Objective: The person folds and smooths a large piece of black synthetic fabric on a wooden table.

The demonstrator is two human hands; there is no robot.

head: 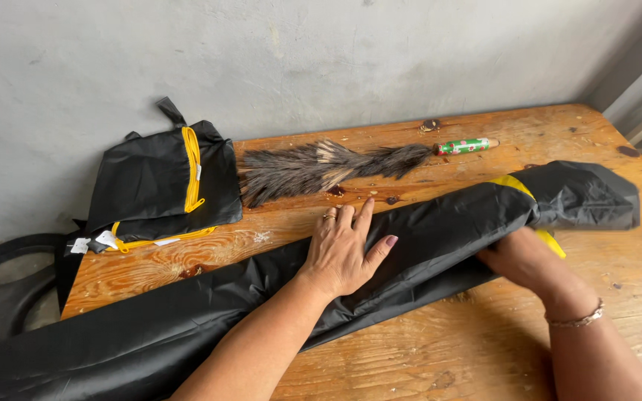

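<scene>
Scarred wooden table, flat left hand and half-hidden right hand, grip unclear, on slick black fabric.

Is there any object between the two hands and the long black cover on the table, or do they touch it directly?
Nothing visible stands between. The left hand lies flat on the long black cover. The right hand reaches into its folded end, fingers hidden under the fabric. The feather duster and folded black bag lie apart, nearer the wall.
</scene>
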